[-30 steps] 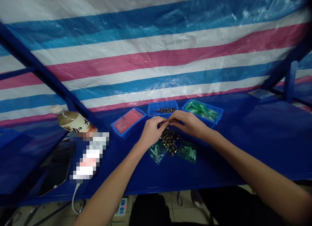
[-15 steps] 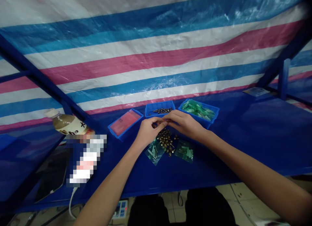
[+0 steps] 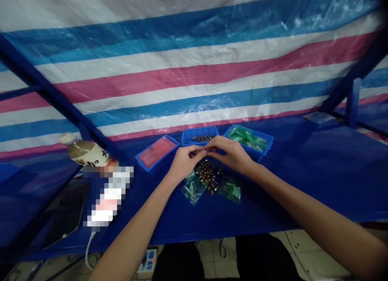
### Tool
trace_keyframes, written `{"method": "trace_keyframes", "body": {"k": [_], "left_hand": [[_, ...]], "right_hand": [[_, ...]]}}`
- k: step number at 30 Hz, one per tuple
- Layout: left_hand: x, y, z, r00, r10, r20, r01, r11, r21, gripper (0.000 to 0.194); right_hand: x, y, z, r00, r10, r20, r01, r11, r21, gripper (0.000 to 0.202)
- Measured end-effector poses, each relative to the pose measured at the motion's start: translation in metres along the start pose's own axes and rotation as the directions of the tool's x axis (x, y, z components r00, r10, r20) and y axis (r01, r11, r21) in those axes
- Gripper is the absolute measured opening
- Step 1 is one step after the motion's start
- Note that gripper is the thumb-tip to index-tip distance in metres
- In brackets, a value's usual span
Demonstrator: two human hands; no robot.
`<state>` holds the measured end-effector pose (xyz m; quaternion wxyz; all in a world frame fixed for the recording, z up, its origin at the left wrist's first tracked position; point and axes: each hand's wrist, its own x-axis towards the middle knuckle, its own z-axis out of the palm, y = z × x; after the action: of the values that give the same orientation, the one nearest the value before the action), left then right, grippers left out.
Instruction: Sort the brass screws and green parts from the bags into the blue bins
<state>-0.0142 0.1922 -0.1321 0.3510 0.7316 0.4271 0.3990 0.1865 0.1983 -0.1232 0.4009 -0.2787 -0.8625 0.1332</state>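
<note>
My left hand [image 3: 187,160] and my right hand [image 3: 228,152] meet fingertip to fingertip above the blue table, both pinched closed. What lies between the fingers is too small and hidden to make out. Just below them is a loose pile of brass-coloured screw-like metal pieces [image 3: 208,176]. Two clear bags with pale strips inside lie beside the pile: one bag [image 3: 192,189] on its left, another bag [image 3: 230,189] on its right. Behind my hands stands a blue bin with small metal pieces [image 3: 200,131].
A blue bin [image 3: 144,167] of pink sheets stands left, and another bin [image 3: 269,145] of green bags right. Further left are a bottle [image 3: 91,153], a dark flat device [image 3: 68,216] and a blurred-out object with a white cable [image 3: 87,252]. Striped sheeting [image 3: 197,79] hangs behind.
Both hands stay joined over the pile, with only slight finger movement. The whole view has shifted slightly.
</note>
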Motion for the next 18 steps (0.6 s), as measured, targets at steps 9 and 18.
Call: {"method": "trace_keyframes", "body": {"k": [9, 18], "left_hand": [[-0.001, -0.005, 0.004, 0.984, 0.106, -0.141, -0.083, 0.984, 0.156, 0.02], [-0.005, 0.009, 0.001, 0.977, 0.2, -0.076, -0.176, 0.954, 0.243, 0.009]], "right_hand": [[0.0, 0.005, 0.001, 0.992, 0.109, 0.055, -0.11, 0.994, 0.009, 0.014], [0.002, -0.002, 0.0, 0.957, 0.269, 0.105, -0.285, 0.942, 0.178, 0.017]]}}
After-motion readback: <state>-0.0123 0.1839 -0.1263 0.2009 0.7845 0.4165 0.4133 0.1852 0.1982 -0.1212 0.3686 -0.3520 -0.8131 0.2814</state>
